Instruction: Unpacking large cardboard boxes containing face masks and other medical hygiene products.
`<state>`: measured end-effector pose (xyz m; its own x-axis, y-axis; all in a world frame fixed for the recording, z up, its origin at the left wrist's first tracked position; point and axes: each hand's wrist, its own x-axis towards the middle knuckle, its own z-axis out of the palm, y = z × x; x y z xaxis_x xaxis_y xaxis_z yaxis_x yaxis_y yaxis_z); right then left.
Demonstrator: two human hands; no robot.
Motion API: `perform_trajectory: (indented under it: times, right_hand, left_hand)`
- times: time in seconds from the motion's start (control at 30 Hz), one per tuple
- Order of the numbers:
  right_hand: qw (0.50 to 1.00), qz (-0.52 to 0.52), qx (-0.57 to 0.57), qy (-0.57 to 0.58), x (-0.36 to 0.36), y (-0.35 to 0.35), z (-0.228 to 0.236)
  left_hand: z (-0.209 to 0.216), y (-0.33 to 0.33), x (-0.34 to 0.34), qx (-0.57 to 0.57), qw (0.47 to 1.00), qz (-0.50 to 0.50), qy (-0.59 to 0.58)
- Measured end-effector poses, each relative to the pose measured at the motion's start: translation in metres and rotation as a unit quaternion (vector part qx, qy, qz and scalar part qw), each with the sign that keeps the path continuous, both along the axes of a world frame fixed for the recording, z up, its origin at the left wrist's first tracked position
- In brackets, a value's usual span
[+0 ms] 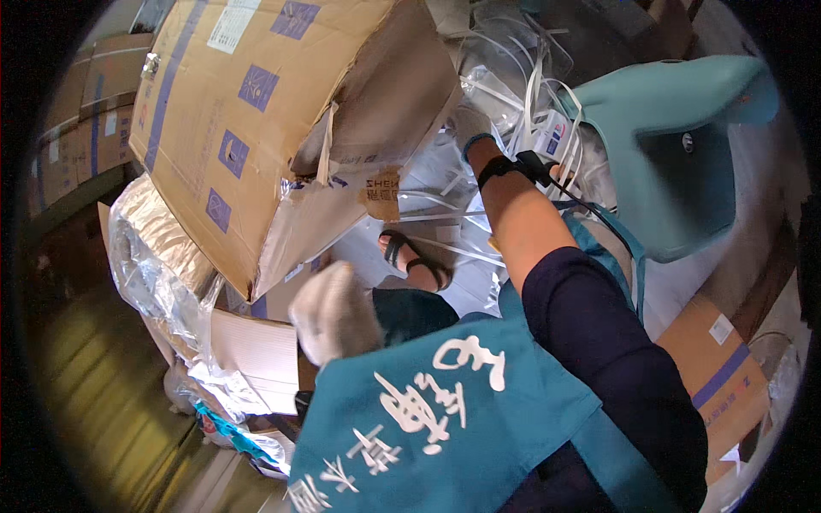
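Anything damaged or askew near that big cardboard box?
Yes. The large cardboard box appears tilted, and its corner edge is torn, leaving a ragged strip sticking out. Beside it, loose white straps lie tangled.

Large carton (256, 128) tilted, ahead-left of the worker; stacked cartons (67, 167) far left. Straps (532, 94) and plastic film (496, 85) heaped right of the large carton. Moulded plastic piece (629, 154) right of the heap; cardboard (723, 372) nearer, same side.

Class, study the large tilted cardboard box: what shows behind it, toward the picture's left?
Past the cardboard box, other cartons and crinkled clear film show. Whatever lies directly behind the box is covered and cannot be told.
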<state>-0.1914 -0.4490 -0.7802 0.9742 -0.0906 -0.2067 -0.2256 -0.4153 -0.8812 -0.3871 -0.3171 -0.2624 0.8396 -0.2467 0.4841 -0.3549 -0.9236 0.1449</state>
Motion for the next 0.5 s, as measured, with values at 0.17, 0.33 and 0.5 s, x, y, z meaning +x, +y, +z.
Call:
perform_trajectory:
  times: [0.17, 0.33, 0.5]
  right_hand:
    - [0.990, -0.033, -0.133, -0.015, 0.007, -0.034, -0.021]
    - [0.977, -0.025, -0.183, 0.105, 0.003, -0.019, 0.094]
    - [0.941, -0.246, 0.194, 0.132, -0.024, -0.043, 0.118]
  left_hand:
    - [0.004, -0.056, 0.045, -0.082, 0.979, -0.116, 0.149]
    - [-0.090, -0.071, 0.072, -0.090, 0.918, -0.098, 0.374]
    - [-0.243, -0.052, 0.119, -0.047, 0.925, 0.000, 0.378]
